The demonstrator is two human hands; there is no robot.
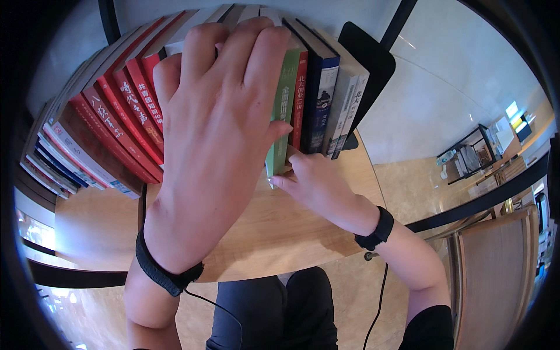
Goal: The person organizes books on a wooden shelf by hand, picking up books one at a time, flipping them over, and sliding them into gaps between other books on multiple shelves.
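Note:
A green paperback book point(286, 98) stands upright in a row of books, its lower end jutting towards me past its neighbours. At its lower spine my right hand point(319, 183) pinches it between thumb and fingers. Large in the view, my left hand point(214, 105) arches over the row, with its fingers bent over the book tops and its thumb across the green spine. Its fingertips are hidden, as are the books behind it. Just right of the green book are a thin red book point(299, 100) and a dark blue hardcover point(321, 105).
Red-spined books point(124, 118) lean at the left, beside several thinner volumes point(65, 162). A black metal bookend point(372, 65) backs the pale books point(348, 105) at the right end. The wooden shelf point(258, 236) has a curved edge. A wooden chair point(494, 271) stands at lower right.

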